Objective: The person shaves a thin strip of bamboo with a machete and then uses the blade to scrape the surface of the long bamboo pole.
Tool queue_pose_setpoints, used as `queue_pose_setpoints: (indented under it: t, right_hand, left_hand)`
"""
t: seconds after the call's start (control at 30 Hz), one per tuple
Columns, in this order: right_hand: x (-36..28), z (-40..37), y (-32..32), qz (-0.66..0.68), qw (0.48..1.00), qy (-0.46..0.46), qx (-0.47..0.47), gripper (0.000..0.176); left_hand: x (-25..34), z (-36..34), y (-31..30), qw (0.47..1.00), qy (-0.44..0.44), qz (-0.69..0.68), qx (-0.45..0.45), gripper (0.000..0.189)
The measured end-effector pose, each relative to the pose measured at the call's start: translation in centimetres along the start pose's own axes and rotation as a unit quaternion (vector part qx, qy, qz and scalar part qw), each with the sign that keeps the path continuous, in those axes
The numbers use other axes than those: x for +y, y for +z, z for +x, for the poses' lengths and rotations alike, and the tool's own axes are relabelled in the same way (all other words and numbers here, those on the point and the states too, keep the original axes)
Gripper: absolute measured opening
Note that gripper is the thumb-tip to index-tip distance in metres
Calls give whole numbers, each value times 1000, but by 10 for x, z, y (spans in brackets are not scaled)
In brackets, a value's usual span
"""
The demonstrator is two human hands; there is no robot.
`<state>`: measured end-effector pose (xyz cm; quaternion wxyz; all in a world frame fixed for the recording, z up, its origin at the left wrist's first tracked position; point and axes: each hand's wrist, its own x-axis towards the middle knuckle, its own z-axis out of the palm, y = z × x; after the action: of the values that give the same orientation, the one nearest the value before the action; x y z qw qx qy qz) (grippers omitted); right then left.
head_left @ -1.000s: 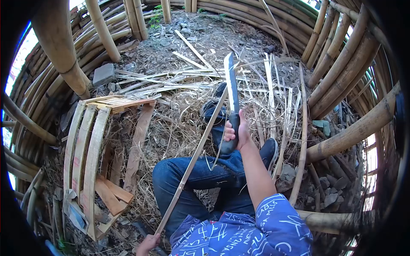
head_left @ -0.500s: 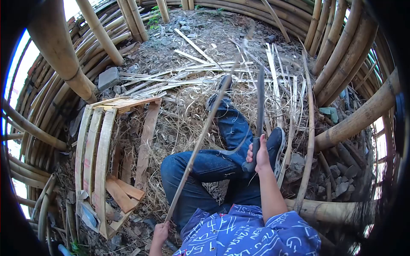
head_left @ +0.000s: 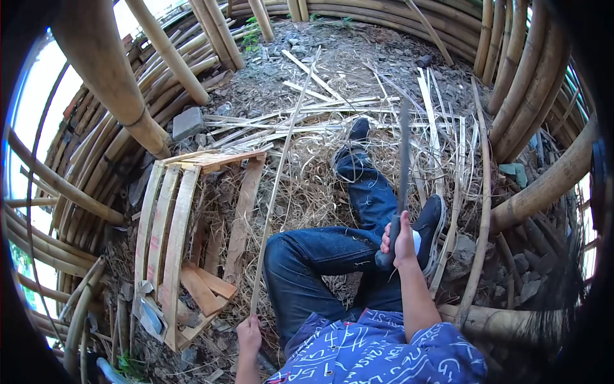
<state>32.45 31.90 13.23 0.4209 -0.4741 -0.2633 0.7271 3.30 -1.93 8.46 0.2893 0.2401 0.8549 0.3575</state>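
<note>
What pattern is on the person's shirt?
The shirt is blue with white, writing-like marks, seen best in the current head view.

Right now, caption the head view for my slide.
Left hand holding a long thin strip, right hand a knife, beside a slatted wooden crate.

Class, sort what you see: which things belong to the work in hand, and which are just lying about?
In the work:
long knife, in the right hand
long strip, in the left hand
curly shavings and pale strips, probably

Apparently just lying about:
slatted crate
grey block
green scrap
</note>
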Motion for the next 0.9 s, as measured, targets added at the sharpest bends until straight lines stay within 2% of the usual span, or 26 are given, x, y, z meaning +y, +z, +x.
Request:
queue_pose_setpoints:
  t: [0.03,0.17,0.3,0.47,0.53,0.57,0.63,0.67,0.73,0.8,0.87,0.9]
  right_hand:
    - [-2,1,2,-30,999,-10,-41,63]
    - [-6,0,29,-98,991,20,-87,64]
    - [-7,11,46,-104,990,39,-89,64]
    - [-38,52,49,-119,990,33,-68,67]
    - [-50,66,49,-156,987,-38,-12,65]
    - [-53,77,46,-160,986,-40,-10,65]
    - [-57,103,34,-241,960,-133,52,68]
    - [-60,115,29,-244,959,-134,53,68]
    - [-68,134,18,-349,907,-200,125,71]
    - [-82,145,9,-375,892,-210,141,73]
    - [-87,154,4,-347,890,-237,177,72]
    - [-88,155,-1,-344,893,-217,194,71]
  left_hand:
    - [2,1,-2,1000,7,14,0,43]
    - [19,-5,-8,999,27,45,-10,43]
    - [20,-11,-11,995,31,91,-5,41]
    - [12,-18,-16,992,52,114,-7,38]
    - [8,-18,-17,992,56,115,-7,37]
    - [5,-17,-17,992,61,105,-13,37]
    - [-9,-15,-19,994,49,84,-41,37]
    - [-14,-15,-21,995,48,81,-43,37]
    - [-21,-16,-28,992,24,82,-89,36]
    - [-20,-21,-40,989,15,109,-98,36]
    - [-6,-29,-54,982,-87,83,-145,38]
    - [-13,-29,-56,984,-68,91,-138,41]
